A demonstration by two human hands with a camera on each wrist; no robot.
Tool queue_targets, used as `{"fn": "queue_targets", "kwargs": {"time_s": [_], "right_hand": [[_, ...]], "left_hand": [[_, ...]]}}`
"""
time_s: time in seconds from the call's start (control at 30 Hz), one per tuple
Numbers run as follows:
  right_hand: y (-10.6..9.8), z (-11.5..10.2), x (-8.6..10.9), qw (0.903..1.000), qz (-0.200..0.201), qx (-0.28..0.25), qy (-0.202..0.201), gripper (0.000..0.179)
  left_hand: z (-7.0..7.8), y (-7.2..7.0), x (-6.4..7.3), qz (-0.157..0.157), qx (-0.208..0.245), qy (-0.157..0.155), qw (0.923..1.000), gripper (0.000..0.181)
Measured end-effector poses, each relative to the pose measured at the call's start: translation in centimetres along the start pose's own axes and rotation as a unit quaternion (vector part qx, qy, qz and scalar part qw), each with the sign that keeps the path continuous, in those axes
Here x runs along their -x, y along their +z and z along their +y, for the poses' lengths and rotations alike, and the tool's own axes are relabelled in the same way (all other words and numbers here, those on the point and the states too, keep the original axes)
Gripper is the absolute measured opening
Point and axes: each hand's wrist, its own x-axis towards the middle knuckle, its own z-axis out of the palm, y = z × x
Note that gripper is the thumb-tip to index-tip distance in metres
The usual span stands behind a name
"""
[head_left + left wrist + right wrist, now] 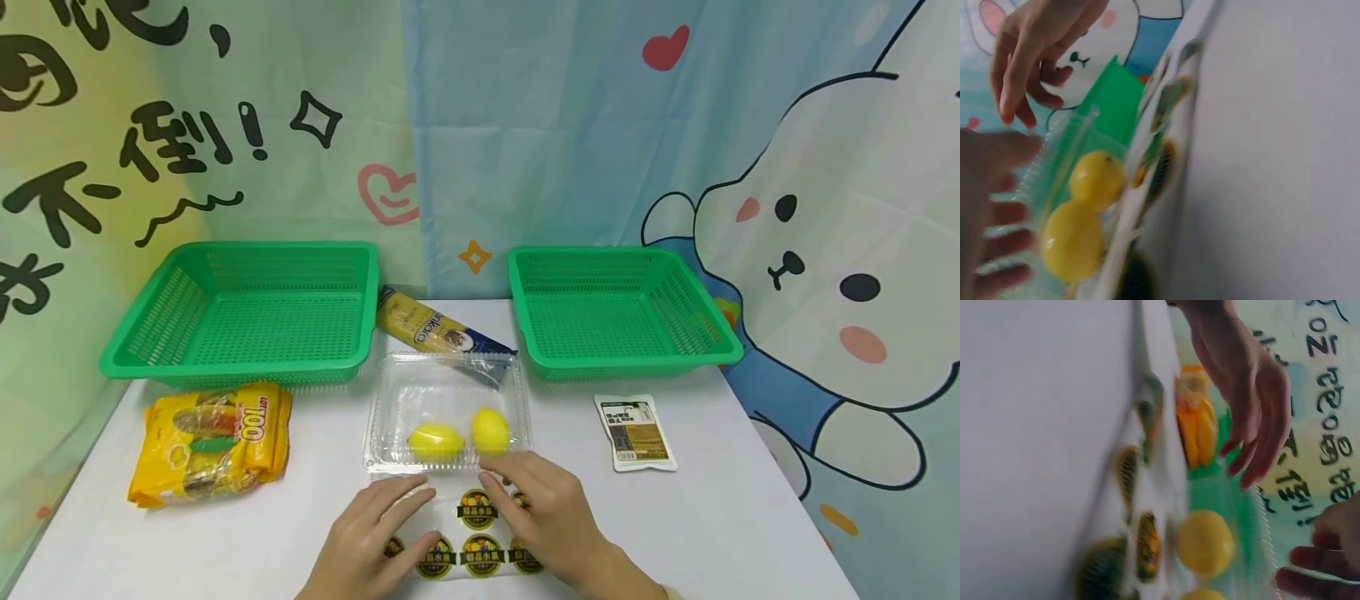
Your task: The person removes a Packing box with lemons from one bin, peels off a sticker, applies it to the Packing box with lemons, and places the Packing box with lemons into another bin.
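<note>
Head view: left hand (375, 533) and right hand (551, 512), fingers relaxed, parted, released, over the sticker sheet (480, 532).

The plastic box (427, 400) is glossy, the lemons (437, 442) smooth, the backdrop (525, 167) creased cloth.

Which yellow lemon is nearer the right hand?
The rightmost yellow oval lemon in the clear plastic box; it lies just beyond the right hand, with the other lemon farther left.

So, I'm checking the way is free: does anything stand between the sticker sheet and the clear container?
Partly: the left hand and the right hand extend in from either side; midway, nothing visible stands between the sticker sheet and the clear container.
</note>
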Motion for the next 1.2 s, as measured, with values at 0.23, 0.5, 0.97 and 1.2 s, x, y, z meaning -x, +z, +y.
{"fn": "queue_targets", "kwargs": {"time_s": [0.23,0.5,0.97,1.2], "right_hand": [[1.3,-0.8,2.4,0.9729,-0.193,0.103,0.074,0.022],[2.1,-0.5,3.5,0.9622,-0.231,0.119,0.082,0.024],[2.7,0.0,3.8,0.9761,-0.186,0.059,0.094,0.019],[2.8,0.0,3.9,0.9737,-0.199,0.061,0.091,0.019]], "left_hand": [[0.7,1.8,2.1,-0.190,-0.121,-0.064,0.9722,0.056],[0.7,2.1,2.6,-0.196,-0.161,-0.055,0.9659,0.055],[0.6,2.6,3.0,-0.118,-0.160,-0.017,0.9798,0.057],[0.7,3.0,2.7,-0.087,-0.102,-0.019,0.9908,0.048]]}}
